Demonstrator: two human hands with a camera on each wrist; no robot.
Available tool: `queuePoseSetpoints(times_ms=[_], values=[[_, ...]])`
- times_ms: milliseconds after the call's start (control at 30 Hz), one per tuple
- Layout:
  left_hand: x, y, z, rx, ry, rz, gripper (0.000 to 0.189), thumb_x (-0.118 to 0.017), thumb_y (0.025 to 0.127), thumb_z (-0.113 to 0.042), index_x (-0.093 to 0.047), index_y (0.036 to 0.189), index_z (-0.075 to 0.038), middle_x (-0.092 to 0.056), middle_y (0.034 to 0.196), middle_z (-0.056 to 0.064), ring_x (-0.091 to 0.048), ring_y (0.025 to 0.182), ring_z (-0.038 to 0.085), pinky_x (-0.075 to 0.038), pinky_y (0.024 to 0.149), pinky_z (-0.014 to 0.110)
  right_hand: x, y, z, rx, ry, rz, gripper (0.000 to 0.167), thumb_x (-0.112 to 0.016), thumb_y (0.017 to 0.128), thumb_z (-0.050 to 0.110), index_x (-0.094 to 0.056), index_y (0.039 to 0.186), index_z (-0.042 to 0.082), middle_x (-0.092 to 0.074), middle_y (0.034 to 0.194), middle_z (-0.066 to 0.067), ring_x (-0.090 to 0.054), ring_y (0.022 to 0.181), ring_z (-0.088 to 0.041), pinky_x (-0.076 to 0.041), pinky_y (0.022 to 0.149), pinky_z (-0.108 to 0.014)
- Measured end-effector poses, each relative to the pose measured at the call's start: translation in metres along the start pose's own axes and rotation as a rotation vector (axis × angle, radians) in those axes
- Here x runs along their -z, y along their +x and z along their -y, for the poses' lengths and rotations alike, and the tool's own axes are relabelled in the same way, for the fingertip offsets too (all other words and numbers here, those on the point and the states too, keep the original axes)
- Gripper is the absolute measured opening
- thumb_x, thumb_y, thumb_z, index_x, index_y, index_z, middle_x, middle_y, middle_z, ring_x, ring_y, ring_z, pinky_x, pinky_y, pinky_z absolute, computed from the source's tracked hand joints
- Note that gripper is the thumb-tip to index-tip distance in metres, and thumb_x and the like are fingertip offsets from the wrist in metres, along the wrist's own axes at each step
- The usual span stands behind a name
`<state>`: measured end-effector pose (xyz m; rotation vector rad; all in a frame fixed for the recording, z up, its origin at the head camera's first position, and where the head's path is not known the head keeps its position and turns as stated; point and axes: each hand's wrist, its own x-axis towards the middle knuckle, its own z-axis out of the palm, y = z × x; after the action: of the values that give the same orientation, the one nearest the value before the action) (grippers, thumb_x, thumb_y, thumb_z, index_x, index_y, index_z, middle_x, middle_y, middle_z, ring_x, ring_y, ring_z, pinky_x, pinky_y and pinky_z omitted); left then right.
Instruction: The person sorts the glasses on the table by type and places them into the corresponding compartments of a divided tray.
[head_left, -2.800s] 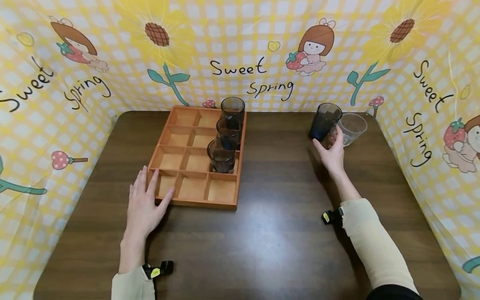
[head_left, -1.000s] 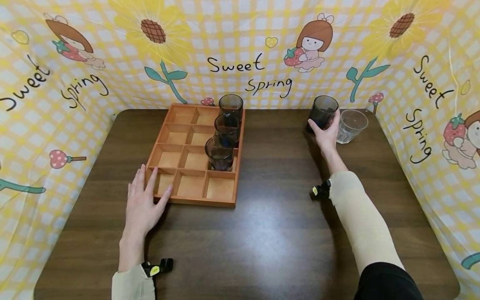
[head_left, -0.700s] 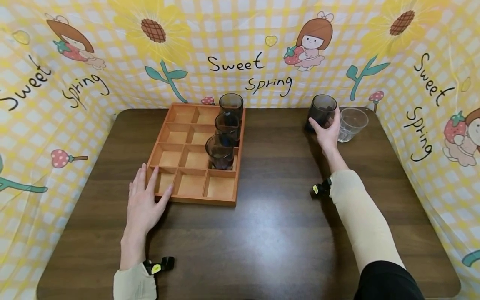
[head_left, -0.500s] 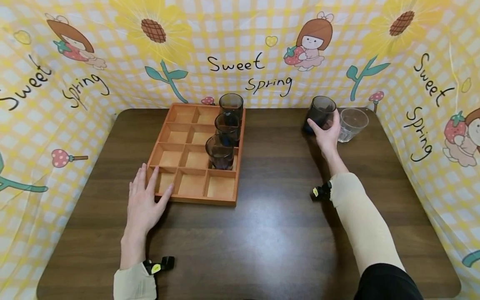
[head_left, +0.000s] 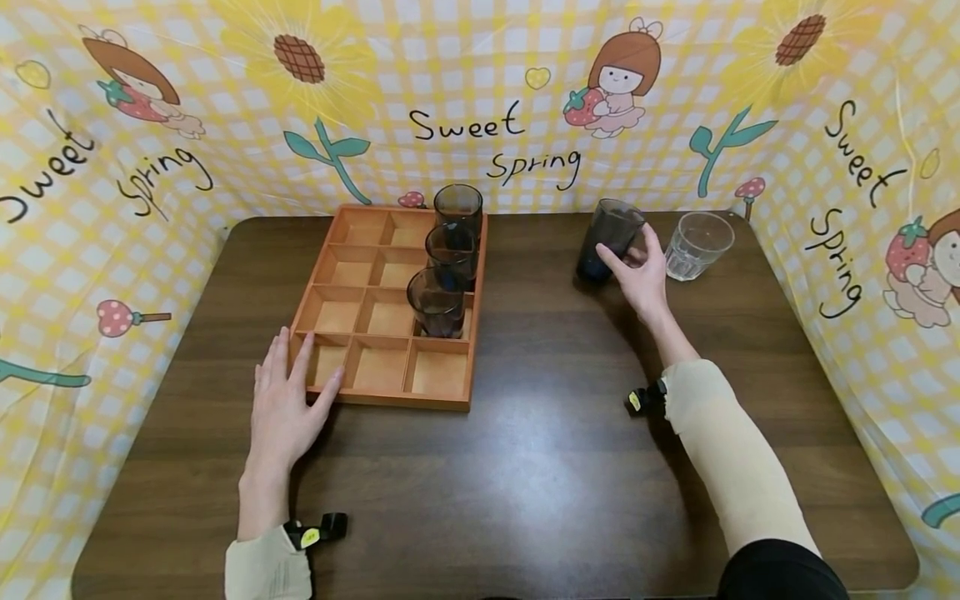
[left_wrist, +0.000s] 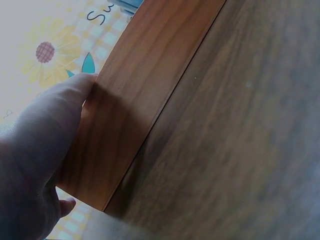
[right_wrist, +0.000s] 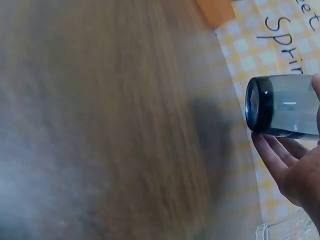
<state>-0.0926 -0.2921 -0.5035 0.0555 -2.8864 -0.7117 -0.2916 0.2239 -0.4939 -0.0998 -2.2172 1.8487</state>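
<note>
My right hand (head_left: 641, 275) holds a dark tinted drinking glass (head_left: 609, 229) between thumb and fingers, tilted, at the back right of the table. In the right wrist view, the thick base of the dark glass (right_wrist: 260, 105) points left, away from the palm. At the front left corner of a wooden compartment tray (head_left: 420, 403), my left hand (head_left: 283, 408) rests with fingers along the left side and thumb at the front. The left wrist view shows this thumb over the rim of the tray (left_wrist: 135, 90). Three dark glasses (head_left: 438, 304) stand in the tray's right column, front compartment excepted.
A clear glass (head_left: 697, 246) stands upright on the table (head_left: 555, 467), just right of my right hand. Checked yellow cloth (head_left: 517, 50) with printed figures encloses the table at the back and both sides.
My right hand has moved the dark glass left, away from the clear glass, which stood close beside it earlier. The glass leans more now. My left hand stays at the tray corner.
</note>
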Motion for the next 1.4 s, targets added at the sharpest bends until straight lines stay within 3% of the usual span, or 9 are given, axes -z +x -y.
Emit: queuePoseSetpoints(times_ms=[200, 600, 933, 1033, 1267, 1400], values=[[0.000, 0.000, -0.001, -0.003, -0.006, -0.001, 0.083, -0.055, 0.111, -0.058, -0.029, 0.175, -0.012, -0.010, 0.185, 0.024, -0.012, 0.171, 0.050, -0.009, 0.135, 0.076, -0.001, -0.012, 0.006, -0.029, 0.066, 0.081, 0.073, -0.084, 0.097, 0.023, -0.051, 0.162, 0.020, -0.076, 0.097, 0.022, -0.076, 0.085, 0.004, -0.059, 0.065, -0.019], [-0.001, 0.000, 0.000, -0.002, -0.004, -0.001, 0.083, -0.054, 0.111, -0.058, -0.029, 0.175, -0.011, -0.010, 0.185, 0.024, -0.012, 0.171, 0.049, -0.009, 0.135, 0.075, -0.009, -0.041, 0.012, 0.029, 0.096, 0.130, 0.072, -0.083, 0.096, 0.010, -0.053, 0.162, 0.016, -0.076, 0.105, 0.020, -0.077, 0.091, 0.005, -0.060, 0.077, -0.013], [0.001, 0.000, -0.001, 0.005, -0.003, -0.003, 0.084, -0.055, 0.111, -0.058, -0.031, 0.174, -0.010, -0.010, 0.185, 0.025, -0.012, 0.171, 0.050, -0.009, 0.135, 0.075, -0.014, -0.064, 0.018, -0.023, 0.165, 0.220, 0.072, -0.081, 0.097, 0.004, -0.052, 0.161, 0.016, -0.075, 0.120, 0.012, -0.078, 0.103, 0.003, -0.063, 0.077, -0.018], [0.001, 0.000, -0.001, 0.003, -0.006, -0.003, 0.084, -0.055, 0.111, -0.058, -0.030, 0.175, -0.010, -0.010, 0.185, 0.025, -0.012, 0.171, 0.050, -0.008, 0.135, 0.075, -0.017, -0.069, 0.019, -0.026, 0.176, 0.247, 0.073, -0.080, 0.097, 0.000, -0.051, 0.162, 0.015, -0.072, 0.131, 0.002, -0.078, 0.105, 0.003, -0.064, 0.079, -0.018], [0.002, 0.000, -0.001, -0.003, -0.011, -0.008, 0.083, -0.056, 0.111, -0.058, -0.030, 0.175, -0.011, -0.010, 0.185, 0.024, -0.013, 0.170, 0.050, -0.009, 0.135, 0.075, -0.028, -0.082, 0.022, -0.014, 0.166, 0.300, 0.075, -0.078, 0.096, -0.005, -0.048, 0.163, 0.012, -0.070, 0.137, -0.022, -0.078, 0.104, 0.004, -0.064, 0.083, -0.018], [0.000, -0.001, -0.001, -0.004, -0.012, -0.011, 0.083, -0.056, 0.111, -0.057, -0.031, 0.175, -0.011, -0.012, 0.185, 0.024, -0.013, 0.170, 0.050, -0.010, 0.134, 0.076, -0.033, -0.092, 0.026, -0.024, 0.167, 0.339, 0.077, -0.078, 0.095, -0.006, -0.047, 0.164, 0.012, -0.067, 0.142, -0.029, -0.078, 0.105, 0.004, -0.064, 0.088, -0.018]])
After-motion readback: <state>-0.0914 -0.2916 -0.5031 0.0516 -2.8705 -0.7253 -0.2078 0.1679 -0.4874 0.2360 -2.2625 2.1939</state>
